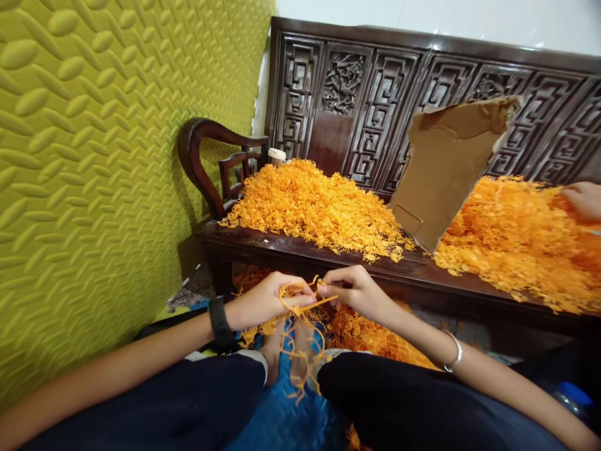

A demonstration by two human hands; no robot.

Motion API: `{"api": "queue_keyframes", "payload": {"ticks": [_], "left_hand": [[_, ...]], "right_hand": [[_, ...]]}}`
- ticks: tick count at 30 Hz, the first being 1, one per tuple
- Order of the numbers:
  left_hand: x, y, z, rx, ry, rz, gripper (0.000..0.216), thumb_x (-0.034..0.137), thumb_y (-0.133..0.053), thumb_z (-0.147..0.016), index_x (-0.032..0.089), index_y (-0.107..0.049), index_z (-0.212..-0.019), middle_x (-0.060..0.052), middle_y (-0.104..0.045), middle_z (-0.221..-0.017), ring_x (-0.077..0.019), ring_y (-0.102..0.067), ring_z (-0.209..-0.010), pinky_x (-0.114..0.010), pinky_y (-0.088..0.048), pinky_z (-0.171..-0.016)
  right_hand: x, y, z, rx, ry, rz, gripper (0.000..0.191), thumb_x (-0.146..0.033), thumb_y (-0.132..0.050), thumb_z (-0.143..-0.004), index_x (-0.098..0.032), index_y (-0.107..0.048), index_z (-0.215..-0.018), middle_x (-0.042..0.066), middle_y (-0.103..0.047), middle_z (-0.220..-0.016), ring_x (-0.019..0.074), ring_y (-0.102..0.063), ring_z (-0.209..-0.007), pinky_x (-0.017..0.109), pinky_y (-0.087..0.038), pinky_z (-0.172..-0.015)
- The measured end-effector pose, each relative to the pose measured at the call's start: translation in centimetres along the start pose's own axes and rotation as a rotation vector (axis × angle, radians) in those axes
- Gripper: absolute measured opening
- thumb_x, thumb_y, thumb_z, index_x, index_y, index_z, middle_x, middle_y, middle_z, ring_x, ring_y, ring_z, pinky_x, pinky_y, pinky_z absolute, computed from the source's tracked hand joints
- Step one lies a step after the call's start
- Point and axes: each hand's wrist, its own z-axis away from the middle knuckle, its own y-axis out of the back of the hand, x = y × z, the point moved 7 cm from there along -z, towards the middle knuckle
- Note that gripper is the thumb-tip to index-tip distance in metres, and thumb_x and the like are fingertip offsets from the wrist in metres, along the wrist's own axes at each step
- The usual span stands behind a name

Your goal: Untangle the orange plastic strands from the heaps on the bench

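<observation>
My left hand [272,299] is closed around a bunch of thin orange plastic strands [300,360], which dangle in a loose tangle between my knees. My right hand [354,292] meets it fingertip to fingertip, thumb and index finger pinched on the end of an orange strand. The exact bit between those fingertips is too small to make out. Just beyond both hands, a heap of small branched orange plastic pieces [319,207] covers the left part of a dark wooden bench [282,246]. More orange pieces [375,338] lie low down under the bench front.
A torn cardboard sheet [451,169] stands upright between the left heap and a second orange heap [526,244]. Another person's hand [585,199] touches that second heap at far right. A yellow-green textured mat [103,175] rises on the left. A white-lidded container [277,155] stands behind the heap.
</observation>
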Motion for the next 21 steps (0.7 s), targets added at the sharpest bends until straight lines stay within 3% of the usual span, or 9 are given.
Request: {"api": "queue_keyframes", "payload": {"ticks": [2, 6, 10, 14, 16, 18, 19, 21], "left_hand": [[-0.5, 0.8, 0.0, 0.084, 0.024, -0.017, 0.019, 0.032, -0.058, -0.076, 0.014, -0.063, -0.074, -0.001, -0.062, -0.071, -0.0135, -0.054, -0.069, -0.026, -0.041, -0.069], [-2.0, 2.7, 0.4, 0.273, 0.063, 0.043, 0.019, 0.033, -0.061, -0.072, 0.014, -0.06, -0.07, 0.002, -0.056, -0.063, -0.0107, -0.051, -0.059, -0.024, -0.04, -0.06], [-2.6, 2.9, 0.2, 0.282, 0.074, 0.171, 0.018, 0.031, -0.063, -0.07, 0.015, -0.057, -0.072, 0.003, -0.055, -0.064, -0.0097, -0.051, -0.057, -0.024, -0.043, -0.059], [-1.2, 2.8, 0.1, 0.336, 0.012, 0.108, 0.016, 0.029, -0.064, -0.071, 0.015, -0.057, -0.072, 0.003, -0.054, -0.063, -0.0095, -0.051, -0.059, -0.023, -0.043, -0.06], [-0.3, 2.5, 0.0, 0.33, -0.007, 0.116, 0.016, 0.029, -0.065, -0.071, 0.015, -0.058, -0.075, 0.003, -0.056, -0.065, -0.01, -0.053, -0.061, -0.023, -0.044, -0.06], [0.3, 2.1, 0.0, 0.306, 0.001, 0.174, 0.017, 0.029, -0.065, -0.071, 0.014, -0.058, -0.078, 0.001, -0.059, -0.067, -0.0109, -0.056, -0.061, -0.024, -0.046, -0.06], [0.6, 2.0, 0.1, 0.304, 0.007, 0.209, 0.017, 0.028, -0.064, -0.071, 0.014, -0.058, -0.079, 0.001, -0.06, -0.067, -0.0112, -0.058, -0.061, -0.025, -0.047, -0.06], [0.9, 2.0, 0.1, 0.326, 0.011, 0.268, 0.016, 0.026, -0.065, -0.071, 0.014, -0.059, -0.079, 0.0, -0.061, -0.068, -0.0114, -0.059, -0.062, -0.025, -0.048, -0.06]], "right_hand": [[1.2, 2.0, 0.1, 0.172, -0.051, -0.074, 0.027, -0.037, -0.061, -0.074, -0.014, -0.064, -0.061, -0.001, -0.054, -0.047, 0.009, -0.047, -0.043, 0.022, -0.036, -0.044], [3.9, 8.4, 2.3, 0.719, 0.025, -0.125, 0.022, -0.037, -0.065, -0.071, -0.015, -0.068, -0.071, 0.002, -0.06, -0.06, 0.0119, -0.051, -0.052, 0.026, -0.043, -0.053], [5.8, 12.5, 3.6, 1.002, 0.157, 0.054, 0.028, -0.036, -0.06, -0.075, -0.018, -0.068, -0.096, 0.005, -0.064, -0.084, 0.0154, -0.055, -0.07, 0.031, -0.046, -0.067], [7.0, 17.2, 2.1, 1.238, 0.197, 0.211, 0.036, -0.03, -0.055, -0.076, -0.016, -0.063, -0.109, 0.008, -0.059, -0.096, 0.0178, -0.056, -0.081, 0.036, -0.045, -0.078], [8.2, 19.2, -0.4, 1.153, 0.031, 0.262, 0.05, -0.028, -0.062, -0.069, -0.015, -0.057, -0.118, 0.012, -0.057, -0.105, 0.0235, -0.055, -0.093, 0.042, -0.042, -0.085], [9.5, 19.7, -3.0, 0.947, -0.205, 0.31, 0.064, -0.026, -0.071, -0.06, -0.016, -0.055, -0.122, 0.016, -0.055, -0.113, 0.0319, -0.049, -0.108, 0.05, -0.033, -0.094], [9.8, 19.2, -3.9, 0.852, -0.268, 0.297, 0.067, -0.025, -0.074, -0.057, -0.017, -0.055, -0.121, 0.017, -0.054, -0.117, 0.0348, -0.044, -0.114, 0.053, -0.029, -0.096], [9.1, 17.1, -5.1, 0.724, -0.25, 0.186, 0.06, -0.027, -0.074, -0.059, -0.017, -0.058, -0.116, 0.017, -0.054, -0.12, 0.0346, -0.04, -0.12, 0.054, -0.026, -0.099]]}}
